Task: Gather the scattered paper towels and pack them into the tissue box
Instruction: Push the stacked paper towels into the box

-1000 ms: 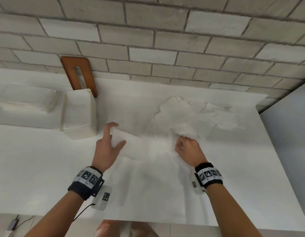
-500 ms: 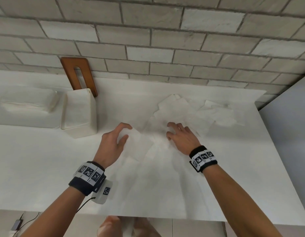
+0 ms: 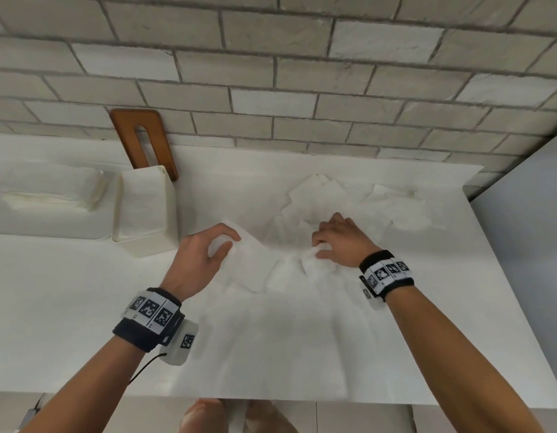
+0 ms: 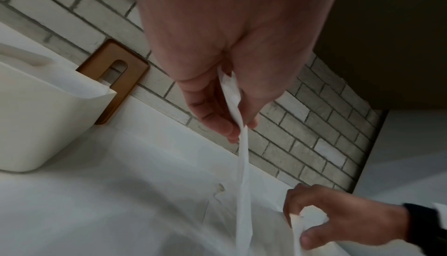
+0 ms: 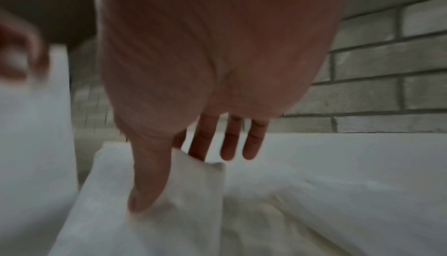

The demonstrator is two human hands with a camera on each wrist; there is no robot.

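While both grips pinch them, paper towels (image 3: 302, 232) look white, thin, crumpled, overlapping.

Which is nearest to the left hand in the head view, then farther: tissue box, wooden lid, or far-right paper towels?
From the left hand:
1. Tissue box, just to its left.
2. Wooden lid, behind the box, leaning on the wall.
3. Far-right paper towels, beyond the right hand.
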